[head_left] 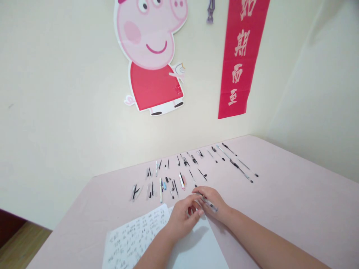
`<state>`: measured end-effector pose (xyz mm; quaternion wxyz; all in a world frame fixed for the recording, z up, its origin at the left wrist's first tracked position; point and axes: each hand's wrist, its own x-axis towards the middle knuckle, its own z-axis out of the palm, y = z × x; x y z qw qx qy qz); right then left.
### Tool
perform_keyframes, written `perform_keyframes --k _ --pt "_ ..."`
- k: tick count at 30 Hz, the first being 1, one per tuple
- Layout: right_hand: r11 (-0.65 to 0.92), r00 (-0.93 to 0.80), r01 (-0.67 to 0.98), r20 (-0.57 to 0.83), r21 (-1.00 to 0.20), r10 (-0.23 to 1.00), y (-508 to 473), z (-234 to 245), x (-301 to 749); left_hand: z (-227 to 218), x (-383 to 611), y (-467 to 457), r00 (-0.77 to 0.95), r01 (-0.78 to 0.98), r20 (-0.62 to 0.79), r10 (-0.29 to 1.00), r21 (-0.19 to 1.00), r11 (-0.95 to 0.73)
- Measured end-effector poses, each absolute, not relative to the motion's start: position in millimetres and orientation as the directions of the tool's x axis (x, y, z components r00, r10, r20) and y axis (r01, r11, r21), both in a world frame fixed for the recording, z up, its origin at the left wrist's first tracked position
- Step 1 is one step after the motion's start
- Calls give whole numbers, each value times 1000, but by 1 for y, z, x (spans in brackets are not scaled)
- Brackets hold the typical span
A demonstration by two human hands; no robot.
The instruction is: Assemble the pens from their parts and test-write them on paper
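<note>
My right hand [214, 200] is closed around a clear-barrelled pen [211, 204], which slants down to the right, with a dark part at its upper end. Close against it, my left hand [182, 216] has curled fingers that meet the right hand near the pen. What those left fingers hold, if anything, is hidden. Beneath both hands lies an open notebook: its left page [131, 239] carries rows of handwriting, and its right page [196, 246] looks blank. Just beyond the right hand, a thin refill [192, 175] rests on the table.
Several pens, caps and refills lie in two rough rows across the pink table [84, 224]. A longer black-gripped pen [241, 170] is at the right. Behind the table stands a wall with a cartoon pig cutout [155, 87] and a red banner [238, 59].
</note>
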<state>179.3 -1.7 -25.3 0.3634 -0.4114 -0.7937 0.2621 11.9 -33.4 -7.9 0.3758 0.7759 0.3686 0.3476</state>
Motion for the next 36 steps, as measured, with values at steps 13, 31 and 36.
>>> perform_keyframes --k 13,31,36 --pt "470 -338 503 335 -725 879 0 -27 178 -9 10 -35 540 409 149 828 814 -413" --pt "427 -262 409 345 -806 901 -2 -28 176 -15 5 -26 323 531 300 898 728 -434" --pt "411 -278 415 317 -812 907 -6 -25 174 -15 8 -25 343 546 287 894 714 -439"
